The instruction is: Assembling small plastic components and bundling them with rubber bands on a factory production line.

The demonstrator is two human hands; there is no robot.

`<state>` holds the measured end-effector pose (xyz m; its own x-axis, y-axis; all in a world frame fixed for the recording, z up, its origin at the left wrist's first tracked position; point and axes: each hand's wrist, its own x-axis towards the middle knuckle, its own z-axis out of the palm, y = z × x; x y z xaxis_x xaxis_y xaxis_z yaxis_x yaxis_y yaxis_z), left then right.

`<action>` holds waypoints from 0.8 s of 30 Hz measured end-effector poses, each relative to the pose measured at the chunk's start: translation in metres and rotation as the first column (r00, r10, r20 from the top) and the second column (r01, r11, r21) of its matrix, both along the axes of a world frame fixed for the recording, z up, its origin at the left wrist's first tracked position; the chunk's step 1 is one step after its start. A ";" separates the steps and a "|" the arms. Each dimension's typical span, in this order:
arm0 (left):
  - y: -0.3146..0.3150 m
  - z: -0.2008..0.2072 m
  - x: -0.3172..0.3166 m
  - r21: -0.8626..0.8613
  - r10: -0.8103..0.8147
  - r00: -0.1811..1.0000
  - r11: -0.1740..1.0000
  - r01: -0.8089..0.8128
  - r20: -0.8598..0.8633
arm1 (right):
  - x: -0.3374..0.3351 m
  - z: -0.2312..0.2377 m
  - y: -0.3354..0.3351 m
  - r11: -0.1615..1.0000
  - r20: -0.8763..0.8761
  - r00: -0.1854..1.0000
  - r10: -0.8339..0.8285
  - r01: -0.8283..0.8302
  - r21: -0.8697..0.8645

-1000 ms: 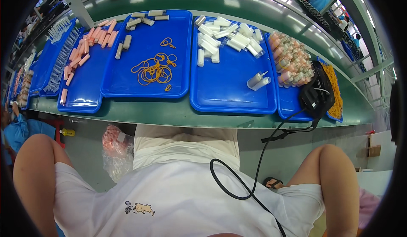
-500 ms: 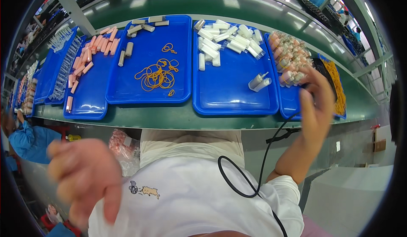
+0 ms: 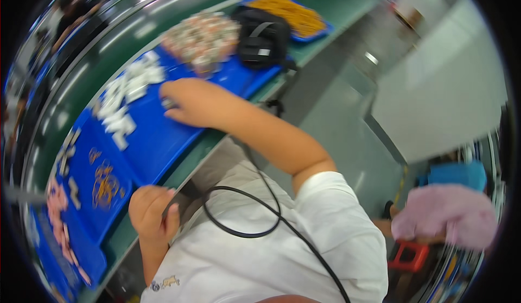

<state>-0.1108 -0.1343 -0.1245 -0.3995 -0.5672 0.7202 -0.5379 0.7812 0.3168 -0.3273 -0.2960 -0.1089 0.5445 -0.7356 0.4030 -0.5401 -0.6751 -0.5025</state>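
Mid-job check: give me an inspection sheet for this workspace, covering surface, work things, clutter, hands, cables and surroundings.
Surface: green bench bearing blue trays.
Work things: white cylindrical pieces, pink pieces, loose yellow-brown elastic bands, a pink-and-clear heap, heaped yellow bands.
Clutter: black strapped device beside the pink-and-clear heap.
Right hand: over the tray with the white pieces, thumb and fingers at a small grey piece; blur hides whether it is gripped.
Left hand: by the bench's near edge, fingers curled, thumb apart, nothing seen in it.
Cables: black cable, looped in front of the white shirt.
Surroundings: grey floor, red stool, pink fabric.
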 end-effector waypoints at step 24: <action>-0.018 -0.042 -0.037 -0.095 0.018 0.991 0.995 -0.031 -0.133 | 0.002 -0.036 -0.024 0.985 -0.126 0.986 -0.106 0.087 -0.147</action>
